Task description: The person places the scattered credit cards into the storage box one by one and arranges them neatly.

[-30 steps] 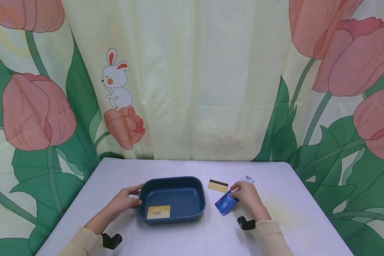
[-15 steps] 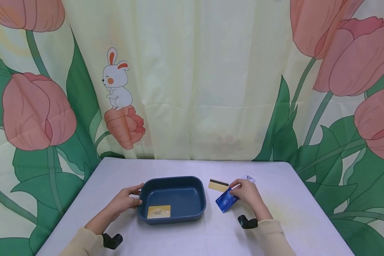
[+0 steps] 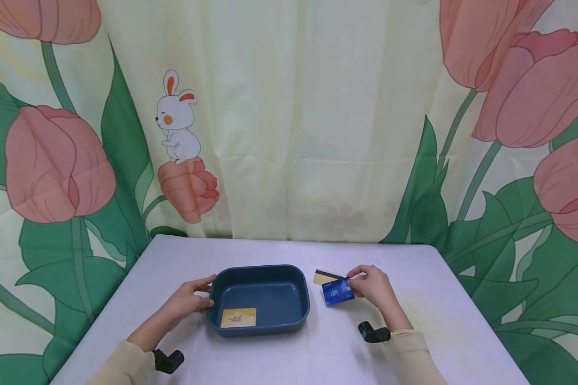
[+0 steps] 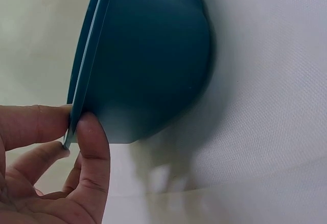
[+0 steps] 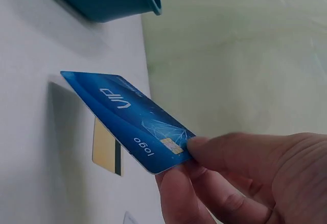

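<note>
A dark blue tray [image 3: 301, 291] stands on the white table, with a yellow card [image 3: 238, 317] lying flat inside near its front. My left hand [image 3: 188, 300] grips the tray's left rim [image 4: 82, 91], thumb and fingers pinching the edge. To the tray's right, my right hand [image 3: 372, 286] pinches a blue VIP card [image 3: 337, 292] by one corner and holds it lifted off the table [image 5: 127, 114]. A gold card with a black stripe [image 3: 324, 276] lies on the table just behind the blue one [image 5: 107, 150].
The table [image 3: 318, 353] is white, with a flower-print curtain [image 3: 289, 117] hanging close behind its far edge. A small white card corner [image 5: 127, 218] shows by my right hand. Black wrist mounts [image 3: 168, 361] sit at both sleeves.
My right hand has lifted the blue card off the table and moved it slightly back and left toward the tray. The left hand and tray have stayed still.
</note>
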`<state>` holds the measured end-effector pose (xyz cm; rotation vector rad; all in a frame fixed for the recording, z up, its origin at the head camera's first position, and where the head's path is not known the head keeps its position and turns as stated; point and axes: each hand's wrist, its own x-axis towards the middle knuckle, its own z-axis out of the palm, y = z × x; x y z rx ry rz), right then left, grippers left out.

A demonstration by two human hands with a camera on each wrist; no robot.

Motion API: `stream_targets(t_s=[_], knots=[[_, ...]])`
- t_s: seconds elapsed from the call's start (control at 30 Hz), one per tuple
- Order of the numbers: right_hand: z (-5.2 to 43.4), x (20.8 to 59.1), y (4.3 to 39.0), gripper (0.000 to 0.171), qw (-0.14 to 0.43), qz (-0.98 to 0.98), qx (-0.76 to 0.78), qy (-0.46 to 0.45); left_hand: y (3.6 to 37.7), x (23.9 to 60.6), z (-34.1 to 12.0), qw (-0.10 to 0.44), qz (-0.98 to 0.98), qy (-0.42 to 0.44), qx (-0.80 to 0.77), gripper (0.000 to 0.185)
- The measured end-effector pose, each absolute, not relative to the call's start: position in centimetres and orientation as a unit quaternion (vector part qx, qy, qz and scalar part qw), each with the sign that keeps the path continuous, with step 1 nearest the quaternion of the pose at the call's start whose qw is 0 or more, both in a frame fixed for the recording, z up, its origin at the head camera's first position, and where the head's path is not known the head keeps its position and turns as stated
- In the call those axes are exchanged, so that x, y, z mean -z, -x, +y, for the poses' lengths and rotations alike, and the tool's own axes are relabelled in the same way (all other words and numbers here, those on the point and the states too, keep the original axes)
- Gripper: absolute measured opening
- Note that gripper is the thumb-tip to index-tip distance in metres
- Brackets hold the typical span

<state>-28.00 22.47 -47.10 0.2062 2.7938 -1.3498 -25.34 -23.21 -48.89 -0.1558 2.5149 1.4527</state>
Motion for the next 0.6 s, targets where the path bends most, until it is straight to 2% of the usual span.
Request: stream_targets(t_s=[0.6], knots=[[21.3, 45.3, 27.8, 0.014, -0.026, 0.884, 0.462, -0.062, 25.2, 48.4, -23.2, 0.125, 0.856, 0.057, -0.498, 0.072]])
